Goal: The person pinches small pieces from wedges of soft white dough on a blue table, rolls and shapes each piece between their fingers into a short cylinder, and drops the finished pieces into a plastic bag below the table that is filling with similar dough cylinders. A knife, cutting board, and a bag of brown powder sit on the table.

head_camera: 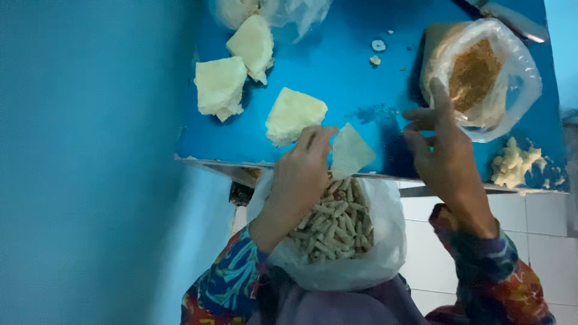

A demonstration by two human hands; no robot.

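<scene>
My left hand (301, 174) pinches a thin, pale, square wrapper sheet (350, 151) at the near edge of the blue table (337, 66). My right hand (445, 150) hovers over the table with fingers spread and holds nothing, close to a clear bag of brown crumbs (478, 75). A white plastic bag of several small rolled sticks (334, 229) rests in my lap under the left hand. A stack of pale wrapper sheets (294, 114) lies just beyond the left hand.
Two more wrapper stacks (220, 87) (253, 42) lie at the far left of the table. A lump of pale filling (513, 164) sits at the right edge. A crumpled clear bag (283, 12) is at the back. A blue wall stands on the left, white floor tiles below.
</scene>
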